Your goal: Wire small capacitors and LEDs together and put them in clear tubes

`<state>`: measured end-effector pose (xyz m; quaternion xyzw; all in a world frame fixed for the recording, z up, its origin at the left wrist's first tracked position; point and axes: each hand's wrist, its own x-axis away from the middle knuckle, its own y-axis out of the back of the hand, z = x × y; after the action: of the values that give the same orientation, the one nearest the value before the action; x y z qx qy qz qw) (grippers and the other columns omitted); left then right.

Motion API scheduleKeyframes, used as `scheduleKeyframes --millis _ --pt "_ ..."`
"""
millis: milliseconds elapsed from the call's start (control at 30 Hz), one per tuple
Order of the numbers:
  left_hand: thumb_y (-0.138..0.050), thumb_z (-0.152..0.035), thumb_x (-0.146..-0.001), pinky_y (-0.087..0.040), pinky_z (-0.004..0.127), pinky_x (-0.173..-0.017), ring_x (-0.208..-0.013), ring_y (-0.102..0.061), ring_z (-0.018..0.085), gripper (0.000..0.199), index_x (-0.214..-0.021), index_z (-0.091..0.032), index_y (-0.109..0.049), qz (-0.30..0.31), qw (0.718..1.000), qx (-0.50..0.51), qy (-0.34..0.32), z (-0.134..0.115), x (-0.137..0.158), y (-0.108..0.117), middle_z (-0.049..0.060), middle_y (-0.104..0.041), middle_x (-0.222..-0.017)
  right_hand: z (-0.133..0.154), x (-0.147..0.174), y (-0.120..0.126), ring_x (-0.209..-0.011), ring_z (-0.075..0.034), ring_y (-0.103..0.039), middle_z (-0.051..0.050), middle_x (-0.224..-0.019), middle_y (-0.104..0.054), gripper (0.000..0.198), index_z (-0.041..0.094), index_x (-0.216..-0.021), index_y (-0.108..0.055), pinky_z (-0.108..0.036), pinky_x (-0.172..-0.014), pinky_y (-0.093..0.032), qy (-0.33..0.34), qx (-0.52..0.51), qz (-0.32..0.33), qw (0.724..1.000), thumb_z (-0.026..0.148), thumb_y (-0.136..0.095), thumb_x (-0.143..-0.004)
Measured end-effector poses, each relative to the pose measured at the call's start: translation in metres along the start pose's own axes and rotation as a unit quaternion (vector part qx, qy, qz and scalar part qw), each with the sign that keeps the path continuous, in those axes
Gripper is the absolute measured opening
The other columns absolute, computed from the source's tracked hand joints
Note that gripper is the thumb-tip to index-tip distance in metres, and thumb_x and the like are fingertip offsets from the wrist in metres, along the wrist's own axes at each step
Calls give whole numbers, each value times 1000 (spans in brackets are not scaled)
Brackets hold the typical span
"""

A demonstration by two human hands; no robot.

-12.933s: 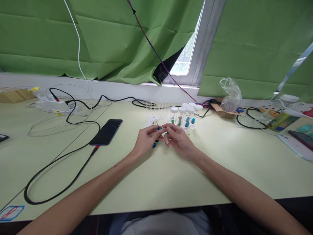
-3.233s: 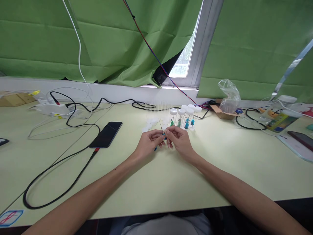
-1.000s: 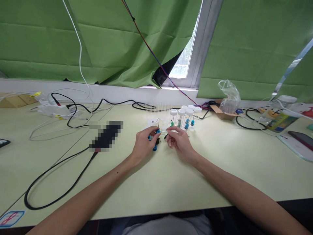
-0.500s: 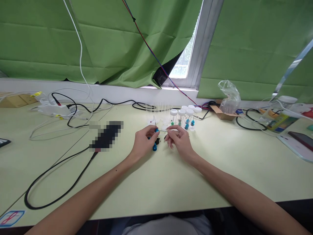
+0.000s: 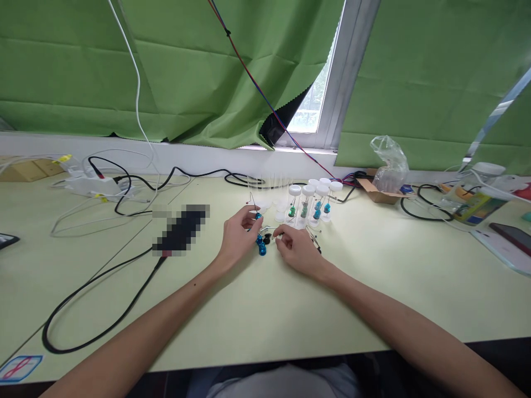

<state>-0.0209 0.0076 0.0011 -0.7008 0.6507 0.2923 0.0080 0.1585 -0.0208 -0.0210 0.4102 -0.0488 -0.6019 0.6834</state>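
My left hand (image 5: 238, 235) is closed, pinching a small shiny blue piece (image 5: 258, 216) with a thin bent wire rising from its top. Just below those fingers lie loose blue pieces (image 5: 262, 250) and a small black part (image 5: 267, 238) on the table. My right hand (image 5: 299, 250) is low over the table to the right of them, fingers curled together near the black part; whatever its fingertips hold is too small to make out. Thin wires and dark bits (image 5: 316, 243) show partly behind this hand.
White-capped clear tubes (image 5: 307, 207) with green and blue pieces inside stand behind my right hand. Uncapped clear tubes (image 5: 265, 190) are behind my left. A cardboard box (image 5: 379, 194) with a plastic bag, a phone (image 5: 510, 243) and black cables (image 5: 103, 331) are around the table.
My left hand has shifted slightly left with the blue piece, its wire tilting left. My right hand has moved down and left, its fingers lowering toward the black part.
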Motion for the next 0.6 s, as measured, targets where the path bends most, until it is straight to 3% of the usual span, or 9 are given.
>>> scheduleKeyframes --millis 267,400,600 --pt "-67 -37 -79 -55 30 -66 -68 -68 19 28 -103 -20 -64 17 998 48 32 1 -1 0 3 -69 -81 -1 0 2 -55 -12 -48 6 -55 -52 18 19 -96 -64 -25 -61 -32 -16 74 77 994 9 -52 -86" --pt "-68 -38 -78 -54 30 -64 -68 -68 19 24 -92 -18 -65 21 997 63 45 2 -2 0 5 -70 -83 0 -1 3 -55 -13 -47 5 -56 -52 18 19 -95 -65 -25 -60 -30 -16 91 90 992 9 -53 -86" --pt "-69 -42 -77 -54 29 -62 -68 -69 19 28 -90 -18 -65 24 998 45 46 1 -3 1 7 -71 -89 -3 -1 2 -57 -13 -47 4 -57 -54 14 19 -96 -65 -26 -60 -29 -12 100 95 990 12 -55 -89"
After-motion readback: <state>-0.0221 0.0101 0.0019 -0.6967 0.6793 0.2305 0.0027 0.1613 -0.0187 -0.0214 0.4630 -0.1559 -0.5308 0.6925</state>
